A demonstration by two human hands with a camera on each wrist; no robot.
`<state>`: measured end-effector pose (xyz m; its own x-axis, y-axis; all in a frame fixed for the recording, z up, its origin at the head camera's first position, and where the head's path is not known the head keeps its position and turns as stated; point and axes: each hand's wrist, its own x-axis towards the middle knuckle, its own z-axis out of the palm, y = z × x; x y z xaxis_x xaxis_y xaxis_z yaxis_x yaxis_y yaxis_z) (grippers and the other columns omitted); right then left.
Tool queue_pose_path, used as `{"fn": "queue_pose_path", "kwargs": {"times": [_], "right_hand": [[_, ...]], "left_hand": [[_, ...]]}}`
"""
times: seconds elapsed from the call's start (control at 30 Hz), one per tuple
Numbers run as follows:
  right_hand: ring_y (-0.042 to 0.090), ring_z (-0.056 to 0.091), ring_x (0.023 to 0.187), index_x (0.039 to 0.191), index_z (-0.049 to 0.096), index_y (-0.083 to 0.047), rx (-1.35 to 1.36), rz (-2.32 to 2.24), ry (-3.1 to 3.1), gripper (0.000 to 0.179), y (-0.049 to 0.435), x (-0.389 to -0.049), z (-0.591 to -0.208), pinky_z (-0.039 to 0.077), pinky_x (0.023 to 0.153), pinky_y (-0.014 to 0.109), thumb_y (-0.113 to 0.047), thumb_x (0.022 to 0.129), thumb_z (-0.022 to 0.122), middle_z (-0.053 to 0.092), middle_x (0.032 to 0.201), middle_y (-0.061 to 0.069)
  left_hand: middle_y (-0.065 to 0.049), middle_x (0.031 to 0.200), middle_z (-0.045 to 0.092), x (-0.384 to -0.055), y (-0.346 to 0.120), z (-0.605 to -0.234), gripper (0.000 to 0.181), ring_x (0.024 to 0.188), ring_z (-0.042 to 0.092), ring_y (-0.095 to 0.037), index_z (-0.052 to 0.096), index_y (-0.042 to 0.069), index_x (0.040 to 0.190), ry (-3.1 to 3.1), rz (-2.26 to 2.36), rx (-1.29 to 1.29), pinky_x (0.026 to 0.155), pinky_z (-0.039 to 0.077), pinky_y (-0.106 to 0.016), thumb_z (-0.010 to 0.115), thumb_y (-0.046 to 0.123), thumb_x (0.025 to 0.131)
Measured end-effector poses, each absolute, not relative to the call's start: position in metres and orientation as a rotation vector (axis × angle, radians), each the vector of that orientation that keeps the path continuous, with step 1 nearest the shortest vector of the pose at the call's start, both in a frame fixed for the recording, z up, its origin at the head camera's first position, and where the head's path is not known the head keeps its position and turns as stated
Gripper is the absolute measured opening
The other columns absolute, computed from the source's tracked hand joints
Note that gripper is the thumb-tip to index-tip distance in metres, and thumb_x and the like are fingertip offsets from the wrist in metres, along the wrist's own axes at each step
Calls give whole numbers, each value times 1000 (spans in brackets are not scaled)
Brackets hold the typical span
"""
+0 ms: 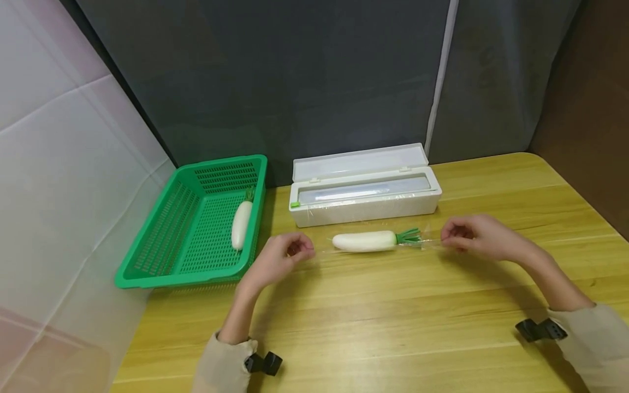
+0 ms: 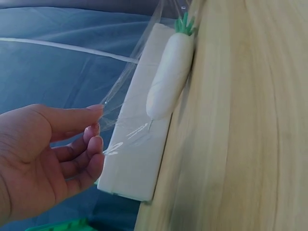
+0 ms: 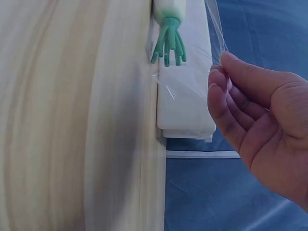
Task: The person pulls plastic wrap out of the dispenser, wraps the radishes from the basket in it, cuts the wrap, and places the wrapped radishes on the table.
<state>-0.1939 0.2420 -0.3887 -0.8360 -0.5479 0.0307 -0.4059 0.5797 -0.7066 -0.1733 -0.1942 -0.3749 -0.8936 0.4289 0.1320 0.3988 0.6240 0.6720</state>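
I've got left hand (image 1: 274,257) and right hand (image 1: 486,236) pinching film (image 2: 139,131) by the radish (image 1: 366,241), toward the table's (image 1: 363,327) back edge; lopsided tugging could rip that film.

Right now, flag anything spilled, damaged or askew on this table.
Nothing stands out: no spill shows, the white radish before the open box looks intact, and the left hand and right hand pinch clear film.

Left hand (image 1: 281,257) pinches clear film (image 1: 431,243) at the left, right hand (image 1: 484,237) at the right. White radish (image 1: 365,241) lies between them over the wooden table (image 1: 393,333), green leaves pointing right. Far side: white box (image 1: 368,211), lid raised. Far left: green basket (image 1: 184,280), second radish (image 1: 241,225) near its right wall.
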Motion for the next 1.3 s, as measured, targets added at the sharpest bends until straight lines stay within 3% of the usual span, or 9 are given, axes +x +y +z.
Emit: {"fn": "queue_pose_path", "kwargs": {"times": [0.63, 1.3], "right_hand": [[14, 57, 70, 102, 68, -2, -658, -1157, 2690, 10, 239, -210, -389, 49, 62, 27, -11, 99, 66, 63, 81, 3], [16, 61, 70, 101, 68, 2, -601, -1226, 2723, 11, 238, -224, -391, 51, 63, 26, -9, 98, 67, 67, 85, 11]], "left_hand": [[-1, 78, 61, -190, -189, -377, 5, 72, 53, -16, 69, 5, 92, 2857, 1231, 645, 64, 45, -26, 71, 9, 94], [-4, 81, 65, -207, -183, -379, 5, 72, 56, -17, 69, 4, 91, 2909, 1294, 582, 65, 47, -28, 69, 8, 95]]}}
